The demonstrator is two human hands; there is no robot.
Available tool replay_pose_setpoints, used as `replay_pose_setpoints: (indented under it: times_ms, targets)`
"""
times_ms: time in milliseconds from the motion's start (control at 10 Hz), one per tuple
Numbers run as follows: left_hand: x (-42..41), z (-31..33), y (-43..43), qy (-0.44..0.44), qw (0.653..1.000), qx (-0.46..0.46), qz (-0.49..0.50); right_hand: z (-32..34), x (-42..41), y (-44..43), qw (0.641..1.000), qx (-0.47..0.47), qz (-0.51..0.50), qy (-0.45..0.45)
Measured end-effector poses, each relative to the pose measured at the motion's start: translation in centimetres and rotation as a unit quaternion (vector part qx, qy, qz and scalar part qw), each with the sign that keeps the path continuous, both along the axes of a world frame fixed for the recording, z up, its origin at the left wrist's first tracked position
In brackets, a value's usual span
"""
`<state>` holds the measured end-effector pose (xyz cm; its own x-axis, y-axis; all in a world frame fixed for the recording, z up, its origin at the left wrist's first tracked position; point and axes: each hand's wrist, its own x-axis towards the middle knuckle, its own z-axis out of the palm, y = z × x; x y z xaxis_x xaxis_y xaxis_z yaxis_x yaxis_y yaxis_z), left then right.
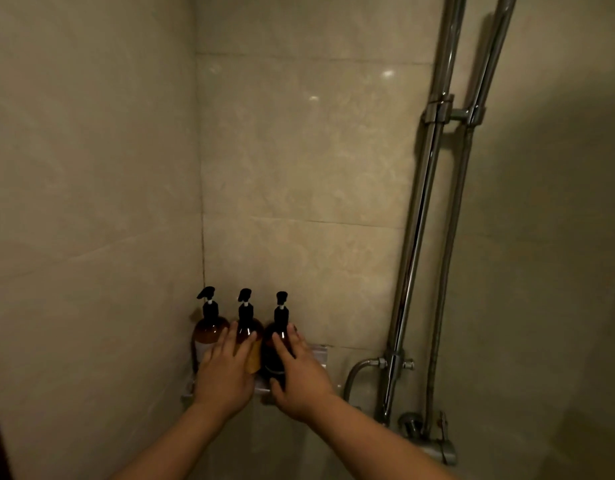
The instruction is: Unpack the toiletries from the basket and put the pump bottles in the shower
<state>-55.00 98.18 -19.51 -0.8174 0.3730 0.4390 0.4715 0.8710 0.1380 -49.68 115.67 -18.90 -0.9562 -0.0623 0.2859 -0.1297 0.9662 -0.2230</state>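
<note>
Three pump bottles (245, 327) stand upright on the corner shelf (318, 351), lower centre of frame. Left hand (226, 372) rests spread on the middle bottle, right hand (301, 379) wraps the right-hand bottle (276, 355). Placement looks nearly finished; no basket in sight.

Two walls of large glossy beige marble-look tiles (299, 161) meet in a corner left of centre. Dim, warm light leaves small bright glints high on the far wall. At right, two chrome shower pipes (434, 188) rise side by side, joined by a bracket, down to a mixer valve (437, 441).
</note>
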Motion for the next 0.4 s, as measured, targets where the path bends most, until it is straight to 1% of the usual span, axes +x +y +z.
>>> replay_pose_setpoints:
  times_ms: [100, 200, 300, 400]
  targets:
    - [0.1, 0.2, 0.0, 0.014, 1.000, 0.011, -0.004, 0.8, -0.1, 1.2, 0.999, -0.005, 0.025, -0.030]
    - [0.3, 0.9, 0.2, 0.002, 1.000, -0.011, 0.020, 2.3, -0.1, 2.2, 0.996, 0.000, 0.042, -0.084]
    - [0.7, 2.6, 0.7, -0.005, 0.999, -0.002, 0.045, 3.6, 0.2, 3.3, 0.994, 0.000, 0.043, -0.105]
    - [0.6, 6.2, 0.9, 0.006, 0.996, -0.001, 0.087, 6.4, 0.9, 4.5, 0.994, 0.019, 0.032, -0.104]
